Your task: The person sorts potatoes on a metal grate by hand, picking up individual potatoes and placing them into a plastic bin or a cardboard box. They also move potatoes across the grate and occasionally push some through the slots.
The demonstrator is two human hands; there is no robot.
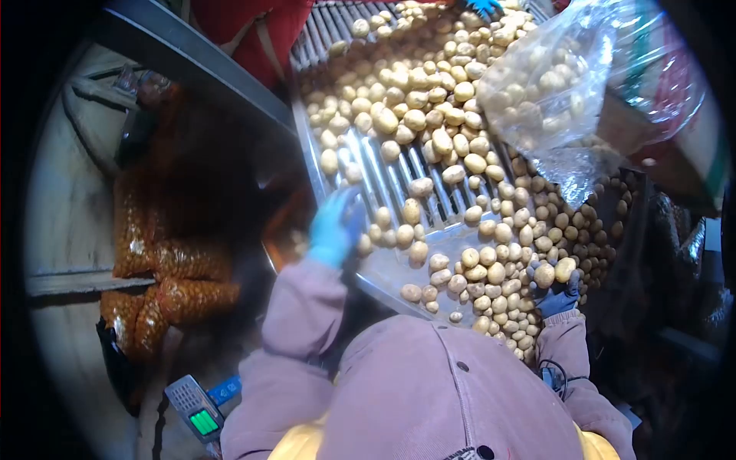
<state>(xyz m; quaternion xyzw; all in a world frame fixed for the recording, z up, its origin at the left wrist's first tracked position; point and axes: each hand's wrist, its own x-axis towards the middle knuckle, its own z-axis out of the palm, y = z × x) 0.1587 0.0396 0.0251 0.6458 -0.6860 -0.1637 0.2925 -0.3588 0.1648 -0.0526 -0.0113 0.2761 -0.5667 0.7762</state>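
Observation:
Pale potatoes (pixel 414 119) lie spread over a metal roller table (pixel 402 180) and a smooth metal sheet (pixel 383 268) at its near end. My left hand (pixel 331 228), in a turquoise glove, is over the table's left edge, close to a few loose potatoes. Motion blurs its fingers, and I see nothing held in it. On the right, my right hand (pixel 560 299), in a dark blue glove, is curled around two potatoes (pixel 553 272) above the dense pile. Many smaller potatoes (pixel 502 307) crowd the sheet between my arms.
A clear plastic bag (pixel 548 92) hangs over the table's right side, beside a box (pixel 667 146). Filled mesh sacks (pixel 188 284) lie on the left. A scale display (pixel 195 406) stands low left. Another person's gloved hand (pixel 484 6) shows at the far end.

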